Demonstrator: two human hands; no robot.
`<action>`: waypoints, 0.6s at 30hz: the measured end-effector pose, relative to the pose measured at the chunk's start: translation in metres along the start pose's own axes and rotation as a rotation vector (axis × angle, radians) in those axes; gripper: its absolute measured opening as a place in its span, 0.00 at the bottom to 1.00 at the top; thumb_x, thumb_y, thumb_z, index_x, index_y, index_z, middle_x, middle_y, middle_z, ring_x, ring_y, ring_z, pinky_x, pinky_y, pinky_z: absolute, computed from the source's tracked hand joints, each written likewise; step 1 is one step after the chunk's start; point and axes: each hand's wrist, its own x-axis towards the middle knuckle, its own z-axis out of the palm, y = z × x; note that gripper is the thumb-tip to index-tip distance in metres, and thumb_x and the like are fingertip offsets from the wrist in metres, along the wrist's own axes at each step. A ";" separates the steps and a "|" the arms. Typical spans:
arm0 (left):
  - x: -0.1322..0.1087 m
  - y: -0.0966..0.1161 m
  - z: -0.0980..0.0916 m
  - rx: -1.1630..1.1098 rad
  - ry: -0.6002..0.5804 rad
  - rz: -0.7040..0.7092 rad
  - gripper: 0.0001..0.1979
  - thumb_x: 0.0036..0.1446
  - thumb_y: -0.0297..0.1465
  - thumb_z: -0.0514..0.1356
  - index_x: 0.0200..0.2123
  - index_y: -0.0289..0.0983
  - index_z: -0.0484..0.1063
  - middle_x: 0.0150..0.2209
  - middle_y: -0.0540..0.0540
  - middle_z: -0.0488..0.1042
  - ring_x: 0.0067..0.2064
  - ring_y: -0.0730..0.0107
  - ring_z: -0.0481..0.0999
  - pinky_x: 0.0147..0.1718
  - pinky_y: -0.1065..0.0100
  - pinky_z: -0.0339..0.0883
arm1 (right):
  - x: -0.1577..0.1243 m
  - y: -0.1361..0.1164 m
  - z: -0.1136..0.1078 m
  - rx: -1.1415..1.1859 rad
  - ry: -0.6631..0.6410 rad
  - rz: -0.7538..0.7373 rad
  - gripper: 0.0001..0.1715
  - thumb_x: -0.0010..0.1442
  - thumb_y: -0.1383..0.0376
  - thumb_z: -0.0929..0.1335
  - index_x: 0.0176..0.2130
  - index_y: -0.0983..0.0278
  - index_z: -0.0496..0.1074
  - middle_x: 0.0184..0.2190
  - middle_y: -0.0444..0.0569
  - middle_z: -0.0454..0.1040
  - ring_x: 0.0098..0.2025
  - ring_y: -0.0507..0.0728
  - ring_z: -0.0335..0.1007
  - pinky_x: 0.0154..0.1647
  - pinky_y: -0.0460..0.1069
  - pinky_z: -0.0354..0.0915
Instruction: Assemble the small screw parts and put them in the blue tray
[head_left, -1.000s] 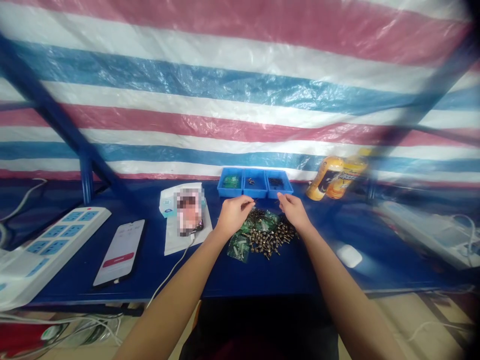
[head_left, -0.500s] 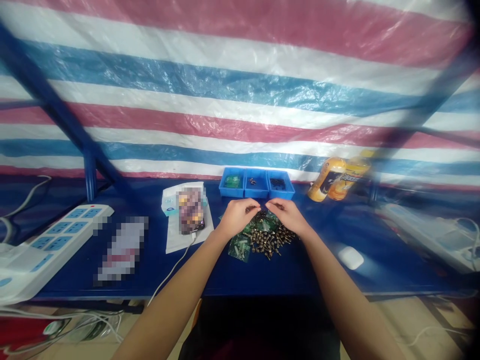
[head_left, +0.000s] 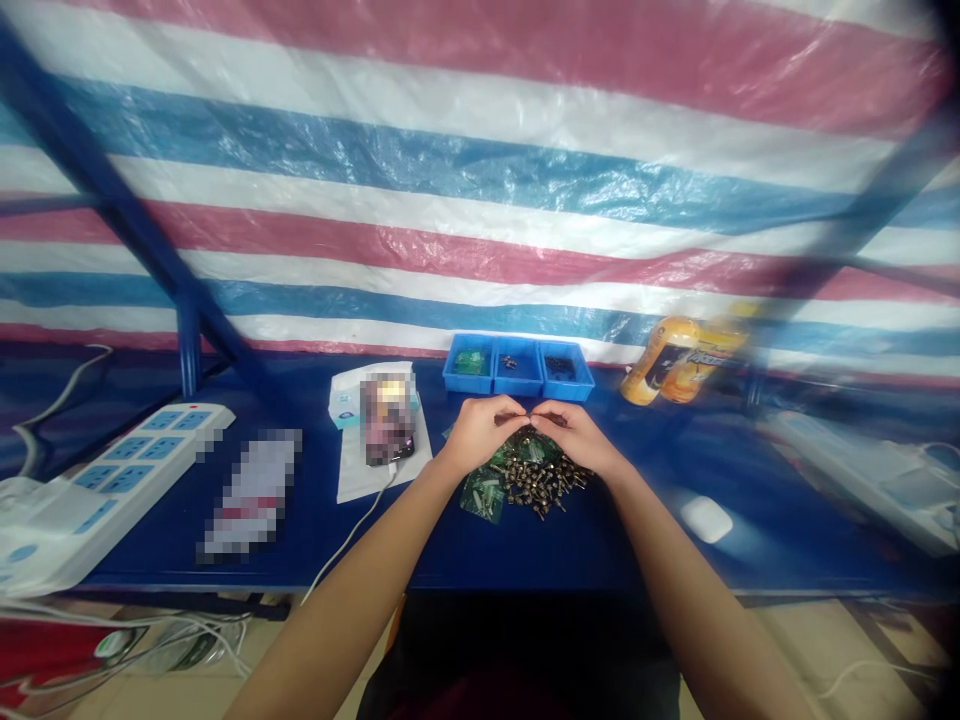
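Fingertips of the left hand (head_left: 487, 432) and right hand (head_left: 574, 434) are nearly meeting above the desk (head_left: 517, 565), thumbs and fingers bending together; whether they are pinching anything, I cannot tell, the spot being too small. Taking the hands as the dial's centre, a heap of metal parts (head_left: 546, 487) is lying at 6 o'clock, a green packet (head_left: 482, 498) is lying just beside it at 7, and three blue trays (head_left: 517, 386) are standing at 12. Any tiny piece slipping from a loose pinch could be vanishing among similar parts below. A low-sweeping wrist could be scattering the heap. At 8 o'clock, a white cable (head_left: 352, 536) is running near the left forearm, possibly risking a snag.
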 end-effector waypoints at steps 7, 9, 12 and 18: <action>-0.001 0.003 0.001 -0.054 0.018 -0.028 0.05 0.58 0.35 0.66 0.34 0.39 0.80 0.35 0.49 0.83 0.35 0.68 0.81 0.39 0.68 0.75 | -0.002 -0.005 0.002 -0.064 -0.018 -0.042 0.16 0.62 0.52 0.68 0.37 0.61 0.77 0.33 0.46 0.76 0.33 0.55 0.69 0.37 0.50 0.65; -0.001 0.003 0.002 -0.085 0.025 -0.045 0.06 0.57 0.35 0.66 0.33 0.39 0.79 0.34 0.49 0.83 0.35 0.67 0.81 0.39 0.68 0.75 | -0.002 -0.007 0.003 -0.103 0.029 -0.086 0.15 0.61 0.52 0.69 0.38 0.59 0.78 0.36 0.48 0.77 0.36 0.57 0.71 0.39 0.51 0.65; 0.000 0.004 0.002 -0.129 0.034 -0.066 0.08 0.56 0.37 0.67 0.33 0.38 0.79 0.34 0.47 0.82 0.35 0.65 0.82 0.39 0.66 0.76 | -0.001 -0.007 0.003 -0.118 0.062 -0.137 0.15 0.60 0.52 0.70 0.39 0.59 0.79 0.40 0.50 0.78 0.42 0.59 0.73 0.44 0.53 0.66; 0.000 0.006 0.001 -0.146 0.035 -0.094 0.08 0.55 0.36 0.68 0.32 0.37 0.79 0.33 0.47 0.83 0.35 0.66 0.82 0.38 0.67 0.76 | 0.001 -0.001 0.006 -0.141 0.084 -0.122 0.14 0.59 0.52 0.71 0.37 0.59 0.79 0.38 0.49 0.80 0.42 0.60 0.74 0.47 0.55 0.66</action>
